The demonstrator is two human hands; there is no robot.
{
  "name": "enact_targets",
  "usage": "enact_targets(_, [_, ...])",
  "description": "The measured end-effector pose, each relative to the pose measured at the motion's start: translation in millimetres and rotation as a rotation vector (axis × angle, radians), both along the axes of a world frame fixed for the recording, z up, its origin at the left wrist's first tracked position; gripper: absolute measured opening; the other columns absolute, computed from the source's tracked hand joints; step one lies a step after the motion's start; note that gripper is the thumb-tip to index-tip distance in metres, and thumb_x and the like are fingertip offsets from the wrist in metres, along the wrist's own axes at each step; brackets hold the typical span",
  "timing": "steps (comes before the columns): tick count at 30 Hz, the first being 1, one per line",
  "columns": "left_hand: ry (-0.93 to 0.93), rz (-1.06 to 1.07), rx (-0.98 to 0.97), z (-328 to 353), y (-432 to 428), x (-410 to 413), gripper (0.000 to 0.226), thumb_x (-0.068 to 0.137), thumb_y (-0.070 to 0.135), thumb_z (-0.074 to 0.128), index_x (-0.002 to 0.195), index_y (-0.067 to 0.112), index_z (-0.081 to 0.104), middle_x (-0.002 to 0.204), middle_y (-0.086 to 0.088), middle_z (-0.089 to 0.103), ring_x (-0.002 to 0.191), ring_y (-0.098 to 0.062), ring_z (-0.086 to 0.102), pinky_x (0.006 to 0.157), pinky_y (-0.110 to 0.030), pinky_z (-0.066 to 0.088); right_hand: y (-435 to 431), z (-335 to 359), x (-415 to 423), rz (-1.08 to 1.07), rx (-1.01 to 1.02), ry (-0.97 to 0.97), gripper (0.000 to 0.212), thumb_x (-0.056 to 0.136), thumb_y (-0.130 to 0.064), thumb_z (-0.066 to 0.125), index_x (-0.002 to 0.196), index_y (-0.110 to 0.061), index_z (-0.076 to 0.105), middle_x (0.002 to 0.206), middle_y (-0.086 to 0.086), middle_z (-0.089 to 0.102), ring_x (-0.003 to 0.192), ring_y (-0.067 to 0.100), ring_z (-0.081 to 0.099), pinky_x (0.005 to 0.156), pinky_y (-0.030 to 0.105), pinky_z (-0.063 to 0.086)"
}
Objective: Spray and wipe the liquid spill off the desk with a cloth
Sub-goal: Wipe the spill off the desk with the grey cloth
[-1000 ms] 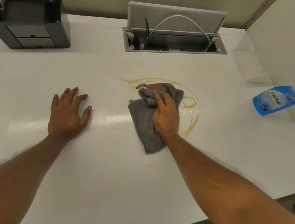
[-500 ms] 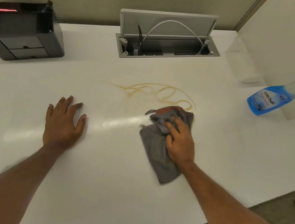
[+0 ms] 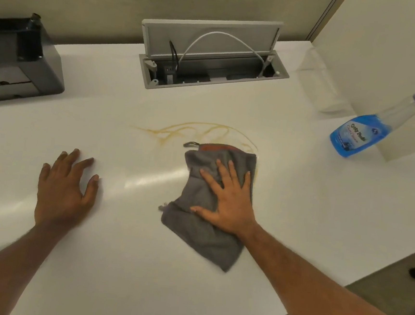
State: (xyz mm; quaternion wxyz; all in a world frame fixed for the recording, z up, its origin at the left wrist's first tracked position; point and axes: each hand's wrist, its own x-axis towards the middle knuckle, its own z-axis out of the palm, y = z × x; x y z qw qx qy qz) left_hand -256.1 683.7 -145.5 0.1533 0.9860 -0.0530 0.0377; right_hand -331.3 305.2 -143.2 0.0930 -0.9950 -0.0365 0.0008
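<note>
- The right hand (image 3: 230, 202) lies flat, fingers spread, pressing down on the cloth (image 3: 209, 207); nothing is gripped, the palm simply bears on the fabric.
- The cloth is grey and crumpled, with a reddish edge and a small loop at its far side. It lies on the desk (image 3: 296, 215) at the near right end of the spill (image 3: 191, 130), covering part of it.
- The spill is a set of thin tan loops and streaks that run from the cloth's far edge out to the left.
- The left hand (image 3: 63, 190) rests open, palm down, on bare desk well left of the cloth, holding nothing.
- The desk is white and glossy, with a streak of glare between the two hands.
- A blue spray bottle (image 3: 354, 135) stands at the right, beside a white partition (image 3: 385, 60).
- At the back, a cable box (image 3: 213, 77) is sunk into the desk, its lid raised, with a white cable arching inside.
- A dark grey organiser (image 3: 21, 65) sits at the far left.
- A beige wall (image 3: 89, 1) runs behind the desk; floor shows at the lower right.
</note>
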Motion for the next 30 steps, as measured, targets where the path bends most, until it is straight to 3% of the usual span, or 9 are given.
enact_targets(5, [0.022,0.007,0.002,2,-2,-1,0.054,0.094,0.051,0.034,0.136,0.023,0.052,0.155,-0.007,0.039,0.147,-0.030,0.029,0.117,-0.024,-0.004,-42,-3,-20,-0.241,-0.002,0.008,0.096,0.066,-0.099,0.033,0.149,-0.058,0.009,0.167,0.005,-0.004,0.153,0.025,-0.010,0.113,0.071,-0.007])
enact_targets(11, [0.018,-0.003,-0.002,6,-6,-1,0.057,0.093,0.050,0.034,0.136,0.017,0.054,0.154,-0.012,0.042,0.146,-0.034,0.031,0.118,-0.044,0.014,-59,3,66,-0.347,0.012,0.082,0.107,0.056,-0.105,0.023,0.149,-0.055,0.009,0.166,0.014,-0.005,0.152,0.028,-0.013,0.111,0.075,-0.003])
enact_targets(20, [0.029,0.005,0.001,5,-5,0,0.059,0.093,0.052,0.034,0.138,0.019,0.052,0.156,-0.011,0.040,0.148,-0.032,0.030,0.117,-0.041,0.011,-46,6,164,-0.232,0.046,0.095,0.113,0.052,-0.105,0.022,0.151,-0.052,0.009,0.166,0.013,-0.006,0.152,0.030,-0.011,0.113,0.072,-0.005])
enact_targets(26, [0.018,0.008,-0.015,9,-9,-2,0.059,0.092,0.051,0.035,0.136,0.017,0.055,0.155,-0.012,0.042,0.147,-0.033,0.032,0.119,-0.051,0.018,-9,6,196,-0.121,0.048,0.075,0.113,0.053,-0.105,0.020,0.151,-0.050,0.012,0.166,0.012,-0.005,0.152,0.032,-0.010,0.113,0.071,-0.007])
enact_targets(30, [0.026,0.024,-0.038,14,-12,-3,0.060,0.092,0.052,0.034,0.136,0.017,0.055,0.156,-0.011,0.041,0.148,-0.031,0.030,0.121,-0.050,0.016,22,8,208,-0.039,0.019,0.090,0.109,0.057,-0.102,0.024,0.152,-0.049,0.012,0.166,0.013,-0.006,0.152,0.034,-0.009,0.113,0.071,-0.006])
